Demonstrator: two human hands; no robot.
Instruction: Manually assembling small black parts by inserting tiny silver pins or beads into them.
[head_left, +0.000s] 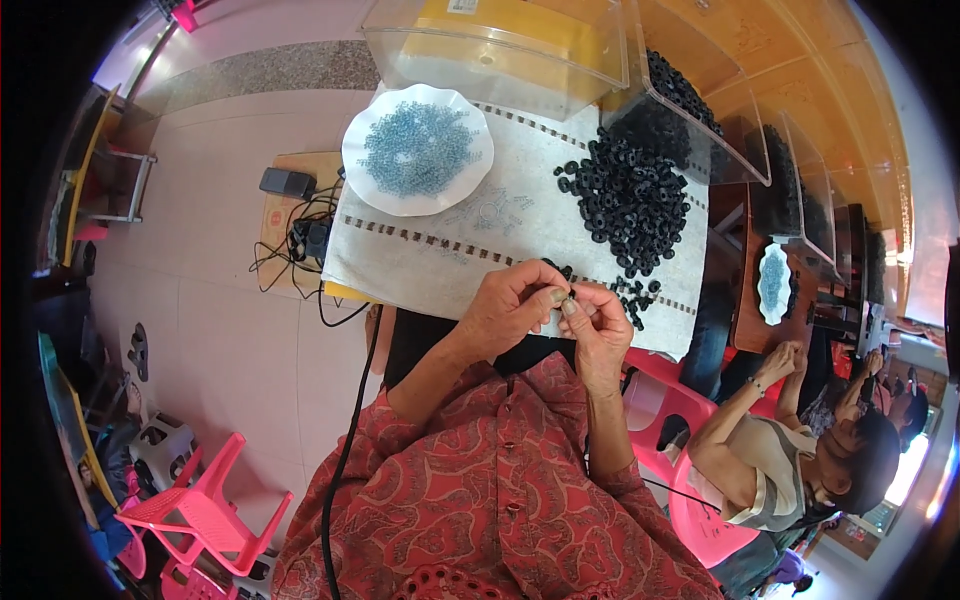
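My left hand (508, 312) and my right hand (598, 335) meet at the table's near edge, fingertips pinched together. Between them shows a sliver of a small black part (572, 294); most of it is covered by the fingers. Just beyond the fingers, a few loose black pieces lie on the pale cloth (400, 270). A big heap of small black ring-like parts (630, 205) spreads to the right. At the far left of the cloth stands a white scalloped plate (360, 185) full of small clear bluish pieces (415, 150). More clear pieces (490, 212) are scattered beside it.
Clear plastic bins (500, 75) line the table's far side, one holding black parts. A black cable (350, 440) runs down past my left arm. Pink plastic chairs (215, 505) stand at lower left. On the right, a seated person (770, 450) works near another plate (773, 285).
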